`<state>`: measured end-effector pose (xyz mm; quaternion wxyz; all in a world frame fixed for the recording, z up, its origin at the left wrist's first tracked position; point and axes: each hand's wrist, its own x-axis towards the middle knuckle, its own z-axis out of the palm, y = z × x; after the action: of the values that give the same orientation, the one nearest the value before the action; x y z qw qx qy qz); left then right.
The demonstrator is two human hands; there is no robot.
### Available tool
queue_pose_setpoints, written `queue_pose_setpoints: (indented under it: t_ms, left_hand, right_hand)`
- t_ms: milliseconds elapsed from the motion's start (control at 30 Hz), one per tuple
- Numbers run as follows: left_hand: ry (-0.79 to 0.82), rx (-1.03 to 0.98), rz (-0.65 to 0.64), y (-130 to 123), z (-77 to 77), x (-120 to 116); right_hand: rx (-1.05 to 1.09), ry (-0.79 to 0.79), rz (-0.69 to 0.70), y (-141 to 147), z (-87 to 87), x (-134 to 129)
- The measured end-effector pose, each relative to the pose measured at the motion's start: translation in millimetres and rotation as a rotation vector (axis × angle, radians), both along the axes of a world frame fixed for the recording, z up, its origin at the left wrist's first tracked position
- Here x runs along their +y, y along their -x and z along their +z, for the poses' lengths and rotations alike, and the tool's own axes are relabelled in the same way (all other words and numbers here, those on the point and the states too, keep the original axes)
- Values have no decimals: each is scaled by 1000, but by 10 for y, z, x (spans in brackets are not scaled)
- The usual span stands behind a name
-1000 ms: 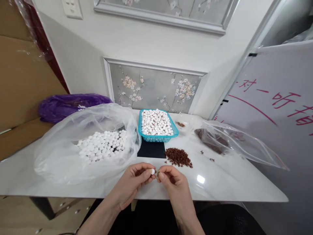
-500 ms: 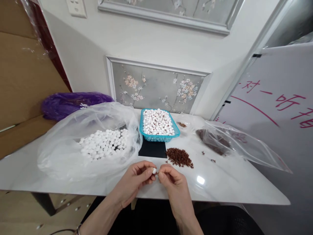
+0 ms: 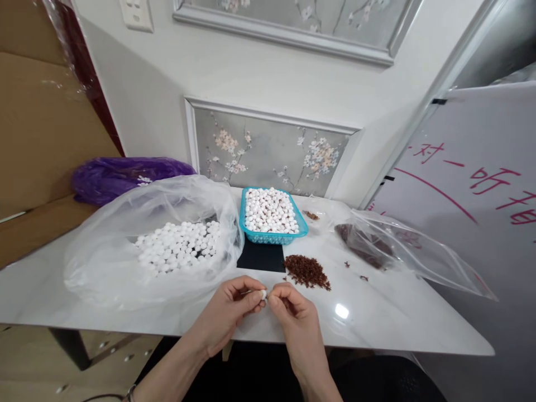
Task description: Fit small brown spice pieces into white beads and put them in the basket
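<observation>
Over the table's front edge, my left hand (image 3: 234, 310) is closed, pinching a small white ball (image 3: 263, 294) between thumb and fingertips. Right beside it, my right hand (image 3: 295, 315) is closed in a pinch against the ball's right side; whatever its fingertips hold is too small and covered to make out. Beyond the right hand lies a heap of small reddish-brown, star-shaped pieces (image 3: 307, 271). A turquoise basket (image 3: 305, 229) behind it is full of white balls, with brown bits showing among them. To the left, a clear plastic bag (image 3: 109, 268) lies open with loose white balls (image 3: 178, 248) inside.
A black flat square (image 3: 262, 257) lies in front of the basket. On the right is a clear zip bag (image 3: 422, 251) with brown contents. A purple bag (image 3: 125, 176) and cardboard (image 3: 46, 123) stand at the left. Several white balls are on the floor.
My right fingertips have moved slightly left, closing up against the white ball in my left hand. The view has shifted a little.
</observation>
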<state>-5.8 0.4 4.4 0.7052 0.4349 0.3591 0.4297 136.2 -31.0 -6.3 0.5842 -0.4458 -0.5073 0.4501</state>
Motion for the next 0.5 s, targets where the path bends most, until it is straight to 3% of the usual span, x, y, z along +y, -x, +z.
queue_pose_setpoints:
  t_ms: [500]
  left_hand:
    - [33, -4, -10, 10, -14, 4]
  right_hand:
    - [145, 49, -2, 73, 28, 49]
